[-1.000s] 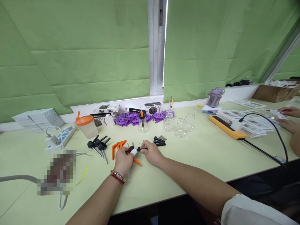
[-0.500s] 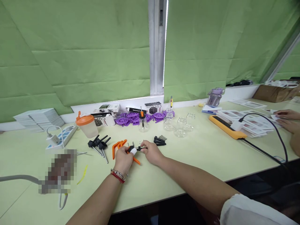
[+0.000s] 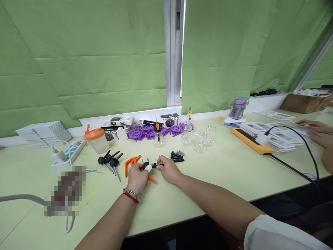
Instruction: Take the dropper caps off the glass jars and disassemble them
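Left hand (image 3: 136, 177): closing around an orange plastic piece (image 3: 151, 178), whose tail is poking out below the fingers just above the table (image 3: 208, 180); a white finger cover (image 3: 148, 168) is showing on the thumb.
Right hand (image 3: 168, 170): pinching the end of a small black pin (image 3: 154, 165) between thumb and fingertips, its other end meeting the orange plastic piece at the left thumb.
Where the work is sitting: both hands are meeting low over the near middle of the table, wrists close to the surface.
Lying around the hands: spare orange brackets (image 3: 131, 161) just left of the left hand, black handled pins (image 3: 110, 160) further left, a cluster of small black parts and springs (image 3: 177, 156) just beyond the right hand.
Standing further back: clear glass jars (image 3: 200, 140), purple wheels (image 3: 147, 132), an orange-lidded cup (image 3: 95, 139).
Far right: another person's hands (image 3: 312, 126) are working over printed cards, well apart from this pair.
Slip risk: the black pin is being held only by its tip, so a sideways push could be popping it out of the fingers and sending it among the loose parts.
Jam risk: if the pin is going in tilted, it could be binding or bending in the orange plastic.
Seating: whether the pin is fully home is hidden by the thumb.
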{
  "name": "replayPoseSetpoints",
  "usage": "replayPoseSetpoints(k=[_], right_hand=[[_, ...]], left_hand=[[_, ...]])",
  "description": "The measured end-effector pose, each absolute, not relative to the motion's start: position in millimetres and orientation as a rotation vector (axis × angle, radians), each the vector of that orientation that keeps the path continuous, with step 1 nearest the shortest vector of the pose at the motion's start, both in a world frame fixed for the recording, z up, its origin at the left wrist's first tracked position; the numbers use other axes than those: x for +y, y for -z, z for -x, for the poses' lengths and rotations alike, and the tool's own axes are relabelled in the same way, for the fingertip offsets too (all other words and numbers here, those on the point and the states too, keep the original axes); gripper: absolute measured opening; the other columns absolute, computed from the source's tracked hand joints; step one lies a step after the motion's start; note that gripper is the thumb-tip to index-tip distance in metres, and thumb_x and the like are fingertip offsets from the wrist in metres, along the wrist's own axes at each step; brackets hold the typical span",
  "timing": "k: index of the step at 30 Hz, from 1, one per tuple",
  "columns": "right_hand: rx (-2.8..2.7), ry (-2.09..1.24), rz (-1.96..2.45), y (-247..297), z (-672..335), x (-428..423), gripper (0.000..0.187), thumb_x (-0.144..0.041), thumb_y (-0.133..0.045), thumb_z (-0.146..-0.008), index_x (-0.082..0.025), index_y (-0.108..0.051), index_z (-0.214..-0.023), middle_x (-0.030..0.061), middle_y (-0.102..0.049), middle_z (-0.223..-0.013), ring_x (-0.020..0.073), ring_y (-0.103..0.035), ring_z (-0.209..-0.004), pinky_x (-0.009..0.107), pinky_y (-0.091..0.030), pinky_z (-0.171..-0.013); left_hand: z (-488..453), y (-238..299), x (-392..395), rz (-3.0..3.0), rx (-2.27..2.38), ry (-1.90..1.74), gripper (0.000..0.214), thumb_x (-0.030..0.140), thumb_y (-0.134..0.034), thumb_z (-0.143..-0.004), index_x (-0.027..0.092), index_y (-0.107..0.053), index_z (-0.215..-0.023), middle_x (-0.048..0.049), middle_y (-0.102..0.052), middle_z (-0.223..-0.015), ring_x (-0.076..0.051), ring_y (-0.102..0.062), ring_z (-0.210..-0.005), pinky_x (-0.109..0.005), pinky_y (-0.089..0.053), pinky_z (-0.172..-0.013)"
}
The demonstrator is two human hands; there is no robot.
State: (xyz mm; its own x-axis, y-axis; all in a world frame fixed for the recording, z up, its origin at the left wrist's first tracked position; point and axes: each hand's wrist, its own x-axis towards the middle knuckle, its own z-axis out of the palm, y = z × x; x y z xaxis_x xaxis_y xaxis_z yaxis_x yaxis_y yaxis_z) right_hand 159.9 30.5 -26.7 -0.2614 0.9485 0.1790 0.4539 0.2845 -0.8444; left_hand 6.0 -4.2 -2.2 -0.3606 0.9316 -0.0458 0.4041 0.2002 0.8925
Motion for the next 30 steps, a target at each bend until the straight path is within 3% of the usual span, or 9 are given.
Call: replayPoseSetpoints(k=[6, 10, 14, 21, 27, 30], right_hand=[[-1.832, -0.894, 1.278, 22.6, -160.1, 28.9, 0.011, -0.018, -0.054, -0.079, -0.023, -0.056, -0.089, -0.004, -0.051, -0.066, 0.0125, -0.046, -0.062, 0.023, -0.032, -0.06], [-1.807, -0.945, 1.257, 20.1, -161.3, 28.2, 0.017, -0.017, -0.053, -0.078, -0.022, -0.056, -0.094, -0.004, -0.051, -0.068, 0.0122, -0.046, -0.06, 0.023, -0.032, -0.058], [-1.762, -1.014, 1.234, 24.4, -162.0, 29.6, 0.01, -0.02, -0.054, -0.079, -0.02, -0.057, -0.088, -0.0033, -0.052, -0.068, 0.0118, -0.044, -0.06, 0.023, -0.033, -0.056], [-1.586, -1.083, 1.233, 18.1, -179.0, 30.5, 0.008, -0.022, -0.055, -0.079, -0.017, -0.059, -0.084, 0.0005, -0.059, -0.072, 0.013, -0.052, -0.066, 0.025, -0.04, -0.063], [-1.604, -1.053, 1.37, 7.1, -206.4, 23.8, 0.008, -0.024, -0.058, -0.078, -0.017, -0.061, -0.078, 0.0006, -0.061, -0.065, 0.0125, -0.052, -0.057, 0.026, -0.039, -0.057], [-1.722, -0.973, 1.386, 7.9, -211.0, 19.7, 0.01, -0.027, -0.065, -0.072, -0.017, -0.065, -0.074, 0.0029, -0.065, -0.072, 0.015, -0.058, -0.067, 0.027, -0.042, -0.063]], left_hand=[[-7.2, 0.9, -4.1, -1.209, 1.868, -1.13, 0.017, 0.011, -0.061, -0.064, 0.016, -0.062, -0.08, 0.0003, -0.054, -0.059, -0.012, -0.046, -0.044, -0.027, -0.037, -0.043], [-5.3, -3.7, -4.4, -1.133, 1.808, -1.184, 0.015, 0.018, -0.067, -0.063, 0.016, -0.061, -0.077, 0.0028, -0.05, -0.054, -0.011, -0.044, -0.041, -0.026, -0.037, -0.04], [-0.7, -13.4, -4.9, -1.117, 1.754, -1.223, 0.021, 0.028, -0.069, -0.061, 0.016, -0.059, -0.075, 0.0044, -0.049, -0.052, -0.01, -0.043, -0.04, -0.026, -0.036, -0.039], [13.1, -14.8, -0.9, -1.319, 1.783, -1.401, 0.025, 0.034, -0.068, -0.06, 0.018, -0.055, -0.074, 0.0032, -0.055, -0.062, -0.012, -0.05, -0.056, -0.024, -0.041, -0.052], [15.9, -16.4, -4.8, -1.639, 1.849, -1.015, 0.02, 0.036, -0.063, -0.063, 0.02, -0.052, -0.068, 0.0013, -0.055, -0.061, -0.015, -0.051, -0.056, -0.026, -0.038, -0.051], [14.5, -19.3, -7.4, -1.784, 1.897, -0.753, 0.022, 0.039, -0.063, -0.064, 0.021, -0.05, -0.064, -0.0018, -0.058, -0.063, -0.018, -0.055, -0.06, -0.028, -0.039, -0.053]])
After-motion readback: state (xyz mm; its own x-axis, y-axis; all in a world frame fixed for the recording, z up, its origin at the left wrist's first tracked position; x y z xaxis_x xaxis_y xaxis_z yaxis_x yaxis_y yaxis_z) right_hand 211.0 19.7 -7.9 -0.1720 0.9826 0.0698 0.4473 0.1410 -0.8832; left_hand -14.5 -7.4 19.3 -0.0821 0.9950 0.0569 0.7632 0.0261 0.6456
